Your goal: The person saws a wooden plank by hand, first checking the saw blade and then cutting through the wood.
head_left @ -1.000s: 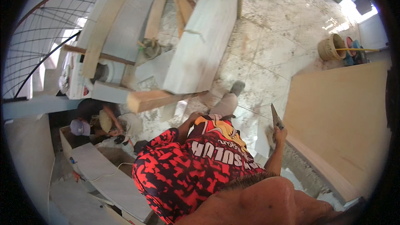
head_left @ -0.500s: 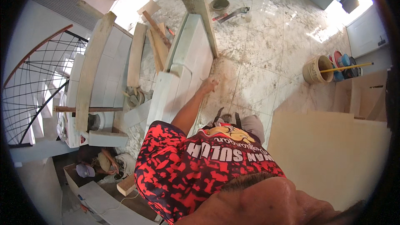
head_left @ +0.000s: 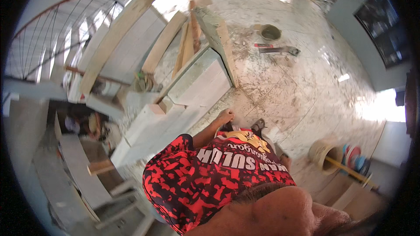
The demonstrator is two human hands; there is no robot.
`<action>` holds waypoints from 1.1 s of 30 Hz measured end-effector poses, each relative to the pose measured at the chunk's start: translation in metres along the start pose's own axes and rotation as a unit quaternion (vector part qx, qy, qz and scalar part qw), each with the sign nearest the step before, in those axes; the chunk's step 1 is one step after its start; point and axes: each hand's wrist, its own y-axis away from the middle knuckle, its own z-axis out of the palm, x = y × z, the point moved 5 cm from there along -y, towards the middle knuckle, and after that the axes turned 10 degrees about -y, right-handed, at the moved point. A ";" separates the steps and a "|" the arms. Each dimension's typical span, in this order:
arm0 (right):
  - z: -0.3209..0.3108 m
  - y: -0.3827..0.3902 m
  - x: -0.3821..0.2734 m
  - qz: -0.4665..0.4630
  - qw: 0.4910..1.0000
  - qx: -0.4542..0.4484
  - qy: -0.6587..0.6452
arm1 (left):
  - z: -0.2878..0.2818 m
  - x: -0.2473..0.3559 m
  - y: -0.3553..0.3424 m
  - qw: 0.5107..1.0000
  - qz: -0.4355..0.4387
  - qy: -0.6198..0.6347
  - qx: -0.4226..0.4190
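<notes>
My left hand [head_left: 226, 116] hangs low in front of my shirt, fingers curled in, and nothing shows in it. It is near the end of a low wall of pale blocks [head_left: 199, 85], apart from it as far as I can see. A wooden board [head_left: 226, 46] stands along the wall's end. My right hand is not in view, hidden by my body. One sandalled foot [head_left: 259, 125] shows on the dusty tiles.
Ahead on the floor are a round tub [head_left: 270, 32] and a long dark tool [head_left: 280, 50]. A bucket [head_left: 323, 155] with a yellow pole stands at the right. Loose planks [head_left: 164, 41] lean at the left. Behind them a person [head_left: 89, 124] crouches.
My view has turned to the right, so the wall and tub sit differently in it. My left hand has drawn in nearer my body, and a foot has come into view.
</notes>
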 end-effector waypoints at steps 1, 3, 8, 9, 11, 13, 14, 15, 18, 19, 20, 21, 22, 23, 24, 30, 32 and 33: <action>-0.023 -0.062 -0.013 0.068 0.994 -0.067 0.055 | -0.002 -0.001 -0.001 1.000 -0.004 0.000 0.027; -0.048 -0.150 -0.094 0.066 0.992 -0.053 0.098 | -0.011 0.013 -0.022 0.997 -0.015 -0.019 0.067; -0.089 -0.291 -0.280 -0.077 0.997 -0.018 0.014 | -0.013 0.090 -0.084 0.993 -0.070 0.039 0.086; -0.074 -0.295 -0.301 -0.076 0.997 -0.024 0.010 | -0.016 0.101 -0.103 0.996 -0.057 0.026 0.058; -0.056 -0.297 -0.355 -0.078 0.997 -0.023 0.010 | -0.023 0.147 -0.143 0.999 0.008 -0.041 0.031; -0.074 -0.348 -0.322 -0.093 0.994 0.018 -0.061 | -0.029 0.223 -0.197 0.994 0.086 -0.069 -0.020; -0.052 -0.358 -0.314 -0.074 0.996 0.000 -0.051 | -0.040 0.243 -0.211 0.990 0.104 -0.090 -0.028; -0.032 -0.358 -0.318 -0.074 0.994 0.023 0.076 | -0.047 0.261 -0.220 0.991 0.110 -0.070 -0.024; 0.024 -0.345 -0.344 -0.049 0.991 -0.029 0.125 | -0.073 0.292 -0.225 0.994 0.103 -0.008 -0.024; 0.037 -0.354 -0.366 -0.042 0.990 -0.045 0.126 | -0.081 0.310 -0.236 0.993 0.113 0.009 -0.038; 0.043 -0.358 -0.384 -0.039 0.990 -0.055 0.127 | -0.087 0.323 -0.245 0.991 0.122 0.027 -0.050; 0.067 -0.371 -0.404 -0.038 0.984 -0.101 0.145 | -0.097 0.311 -0.236 0.996 0.076 0.047 -0.020; 0.085 -0.382 -0.427 -0.044 0.977 -0.131 0.161 | -0.101 0.302 -0.238 0.996 0.052 0.068 -0.010; 0.104 -0.396 -0.453 -0.054 0.970 -0.159 0.176 | -0.105 0.292 -0.240 0.996 0.028 0.089 0.002; 0.120 -0.411 -0.479 -0.063 0.963 -0.180 0.189 | -0.110 0.284 -0.242 0.994 0.008 0.108 0.009; 0.243 -0.494 -0.627 -0.141 0.910 -0.276 0.275 | -0.189 0.315 -0.245 0.959 -0.043 0.219 0.175; 0.299 -0.516 -0.669 -0.168 0.885 -0.309 0.303 | -0.207 0.307 -0.258 0.934 -0.059 0.259 0.240; 0.332 -0.526 -0.687 -0.182 0.870 -0.332 0.316 | -0.213 0.292 -0.266 0.917 -0.074 0.279 0.277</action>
